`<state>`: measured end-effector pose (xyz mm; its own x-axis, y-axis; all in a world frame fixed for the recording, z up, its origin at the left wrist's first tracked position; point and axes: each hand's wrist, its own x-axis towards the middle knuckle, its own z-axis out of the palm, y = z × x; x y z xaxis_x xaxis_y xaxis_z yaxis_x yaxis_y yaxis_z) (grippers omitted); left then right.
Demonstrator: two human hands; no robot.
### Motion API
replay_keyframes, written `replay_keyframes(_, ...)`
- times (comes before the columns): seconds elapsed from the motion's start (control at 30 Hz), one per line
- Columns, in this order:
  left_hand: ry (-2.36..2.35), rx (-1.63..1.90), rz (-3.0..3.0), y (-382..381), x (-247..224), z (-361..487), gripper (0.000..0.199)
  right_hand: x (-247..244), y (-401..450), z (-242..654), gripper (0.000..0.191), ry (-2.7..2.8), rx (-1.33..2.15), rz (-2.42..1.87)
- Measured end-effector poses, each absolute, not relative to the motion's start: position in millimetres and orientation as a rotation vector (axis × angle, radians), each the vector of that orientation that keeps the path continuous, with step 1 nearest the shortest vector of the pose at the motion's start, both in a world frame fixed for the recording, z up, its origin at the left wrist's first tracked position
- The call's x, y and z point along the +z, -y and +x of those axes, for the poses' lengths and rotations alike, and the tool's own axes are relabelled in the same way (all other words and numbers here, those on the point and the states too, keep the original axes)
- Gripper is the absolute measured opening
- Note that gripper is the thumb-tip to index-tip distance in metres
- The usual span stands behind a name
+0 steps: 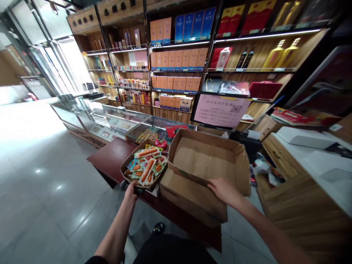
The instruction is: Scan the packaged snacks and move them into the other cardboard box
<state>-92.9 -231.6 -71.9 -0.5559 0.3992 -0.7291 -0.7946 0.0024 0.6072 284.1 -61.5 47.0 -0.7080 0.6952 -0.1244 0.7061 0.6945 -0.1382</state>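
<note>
Snacks (pixel 147 167) boxed, remainder unclear, our left hand (pixel 131 190) clasped a black object (pixel 124 185) lower centre, our right hand (pixel 223 189) a bare carton (pixel 203 156).

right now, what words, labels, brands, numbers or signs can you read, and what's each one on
"办卡充值", probably, ending the heading on the pink sign; its smaller lines are too blurred.
Wooden header boards: dark characters, too blurred.
Orange boxes and blue boxes: lettering too small.
Red packet among the snack packets: white lettering, unreadable.
</note>
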Motion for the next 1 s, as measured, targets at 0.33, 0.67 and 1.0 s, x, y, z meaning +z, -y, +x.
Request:
replay_keyframes(0.33,-1.36,1.911,-0.59,376,-38,-98,0.027,106,1,198,0.028,-2.893,0.091,0.923)
replay_keyframes(0.67,-1.588,2.096,-0.759,507,12,-44,0.028,41,-68,34,0.024,-2.855,0.072,0.398)
replay_keyframes(1.0,-1.744,2.124,-0.688,502,87,1,0.025,-19,-78,8,0.036,-2.84,0.026,0.337)
